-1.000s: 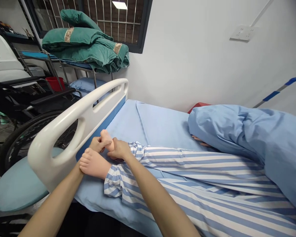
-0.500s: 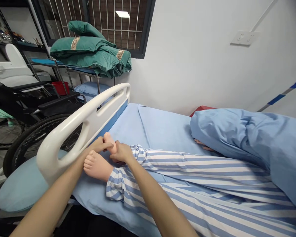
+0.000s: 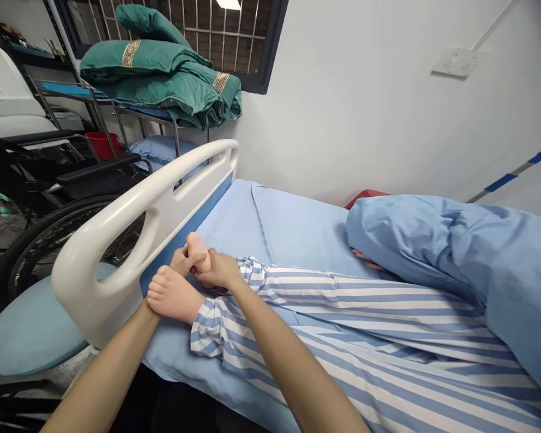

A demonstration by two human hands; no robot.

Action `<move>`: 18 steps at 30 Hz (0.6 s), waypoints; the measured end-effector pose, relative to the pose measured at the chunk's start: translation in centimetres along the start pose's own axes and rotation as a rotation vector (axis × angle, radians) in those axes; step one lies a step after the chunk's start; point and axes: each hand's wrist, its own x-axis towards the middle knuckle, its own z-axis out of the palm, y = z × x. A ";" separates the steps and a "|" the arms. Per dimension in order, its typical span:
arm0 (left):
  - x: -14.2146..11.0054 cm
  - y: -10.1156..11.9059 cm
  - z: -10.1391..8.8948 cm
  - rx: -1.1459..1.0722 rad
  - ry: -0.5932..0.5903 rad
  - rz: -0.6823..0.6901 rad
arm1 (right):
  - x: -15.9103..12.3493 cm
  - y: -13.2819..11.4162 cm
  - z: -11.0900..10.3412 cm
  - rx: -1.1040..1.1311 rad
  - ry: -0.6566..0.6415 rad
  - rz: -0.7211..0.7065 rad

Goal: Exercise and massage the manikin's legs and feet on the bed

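Note:
A figure in blue-and-white striped trousers (image 3: 342,313) lies on a hospital bed with a light blue sheet (image 3: 279,222). Two bare feet point toward the white footboard (image 3: 130,222). The far foot (image 3: 197,249) is gripped by both my hands: my left hand (image 3: 183,261) wraps its toe end from the footboard side, my right hand (image 3: 220,270) closes round it near the ankle. The near foot (image 3: 174,294) lies free in front and hides part of my left hand.
A light blue duvet (image 3: 455,258) covers the figure's upper body. A black wheelchair (image 3: 49,198) stands beyond the footboard. Folded green quilts (image 3: 162,72) lie on a metal rack. A pale blue cushion (image 3: 22,331) sits low at the left.
Both hands keep their grip on the far foot. The view has shifted slightly; the foot and hands sit a little higher and further left than half a second ago.

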 end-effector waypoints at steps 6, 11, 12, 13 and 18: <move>0.0 -0.1 -0.2 -0.019 -0.063 -0.009 | 0.1 0.1 0.1 -0.046 0.002 -0.009; 0.0 -0.3 -0.6 -0.247 -0.048 -0.049 | 0.1 0.1 0.2 -0.024 -0.011 -0.007; 0.0 -0.2 -0.7 -0.292 -0.047 -0.064 | 0.1 0.1 0.2 -0.017 -0.012 -0.002; -0.1 -0.2 -0.8 -0.332 -0.048 -0.078 | 0.1 0.0 0.2 -0.013 -0.011 0.002; 0.0 -1.1 -1.2 -0.480 -0.223 -0.142 | -0.2 -0.2 -0.5 0.028 -0.018 0.007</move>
